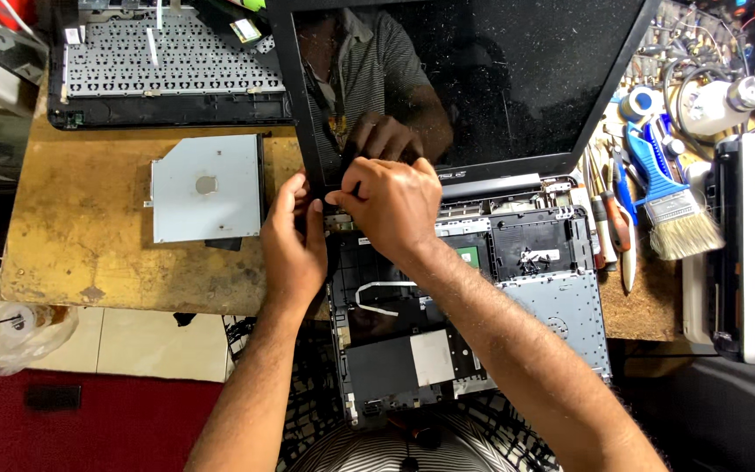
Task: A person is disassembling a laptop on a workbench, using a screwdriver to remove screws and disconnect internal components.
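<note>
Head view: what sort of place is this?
Likely an electronics repair bench. An opened laptop lies under both hands, a detached keyboard and optical drive sit to the left, and a brush with hand tools lies to the right.

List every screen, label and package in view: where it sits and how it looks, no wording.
Laptop screen: top centre, upright behind both hands, large black rectangle, switched off, reflecting the person.
White label: on the opened laptop base, lower centre, plain rectangle.
Clear plastic bag: on the floor at left, crumpled.
</note>
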